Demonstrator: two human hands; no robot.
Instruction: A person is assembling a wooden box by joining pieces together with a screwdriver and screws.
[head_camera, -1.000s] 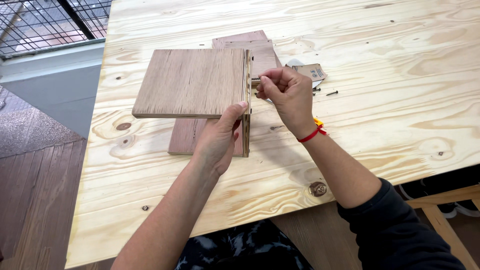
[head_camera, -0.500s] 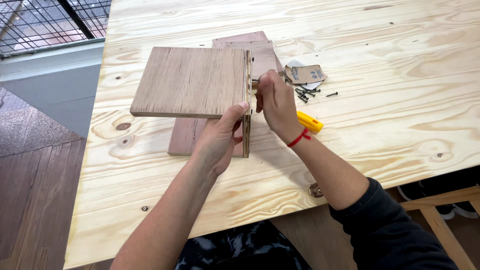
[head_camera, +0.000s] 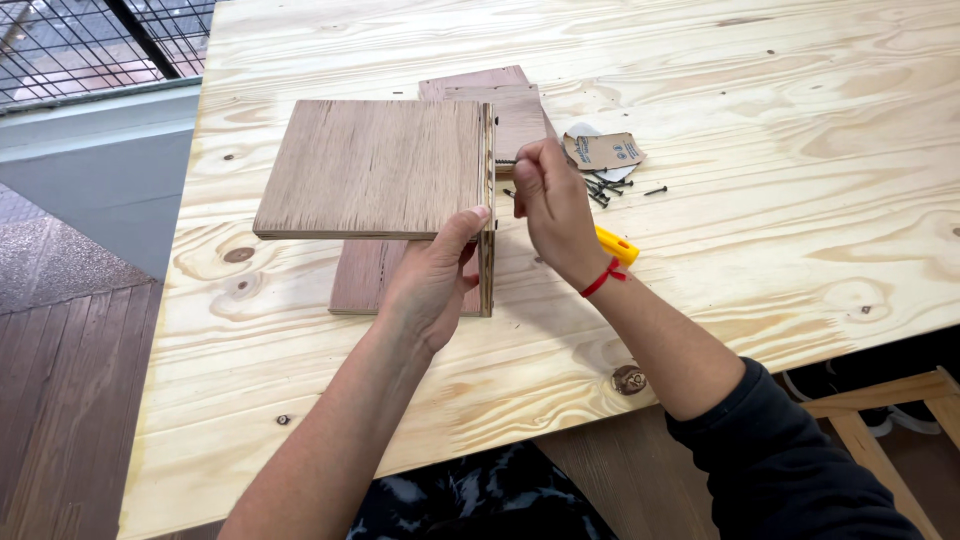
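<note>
Left hand (head_camera: 432, 282) grip clamps plywood panel (head_camera: 375, 167); right hand (head_camera: 552, 205) pinches screw, barely visible, at upright panel's (head_camera: 487, 262) edge. Risk: loose joint shifts, screw drops.

The right hand (head_camera: 553, 205) hides most of the yellow tool (head_camera: 616, 245) and whatever its fingertips pinch at the panel (head_camera: 375, 165) edge. The top panel covers much of the boards (head_camera: 500, 100) beneath. The card (head_camera: 603, 151) overlaps some screws (head_camera: 600, 190).
</note>
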